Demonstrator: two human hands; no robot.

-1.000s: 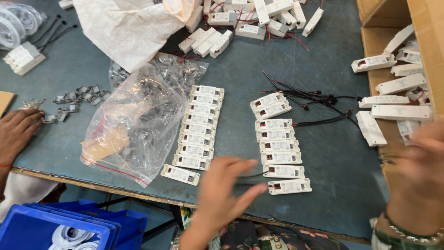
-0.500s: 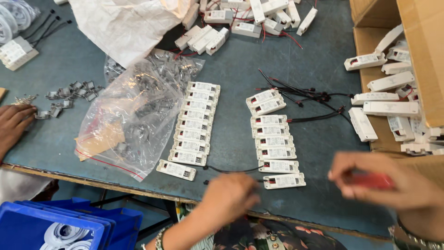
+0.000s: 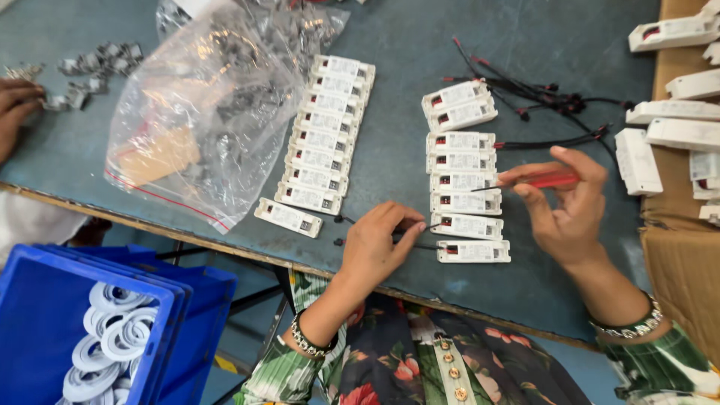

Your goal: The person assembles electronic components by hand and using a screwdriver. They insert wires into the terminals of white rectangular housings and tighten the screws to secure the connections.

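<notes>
Two columns of small white rectangular plastic modules [image 3: 463,180] lie on the grey-blue tabletop [image 3: 390,150]. My left hand [image 3: 379,244] pinches a thin black wire [image 3: 341,220] beside the nearest white module [image 3: 472,251] — my right hand [image 3: 566,202] grips a red-handled screwdriver [image 3: 551,181], tip over the column. Off left lies a clear plastic bag of metal clips [image 3: 202,112].

Left hand [image 3: 379,244] low centre of frame, fingertips pinching thin black wires [image 3: 420,245] just beside lowest white module [image 3: 473,251] of right-hand column. Right hand [image 3: 564,204] right of centre, gripping red-handled screwdriver [image 3: 541,181], tip pointing left over that column. Second column of white modules [image 3: 324,139] centre. Clear plastic bag [image 3: 202,112] of metal parts upper left. Black leads [image 3: 540,97] upper right. Blue crate [image 3: 52,322] with white rings lower left. Another person's hand [image 3: 15,109] at left edge among metal clips [image 3: 90,71].
</notes>
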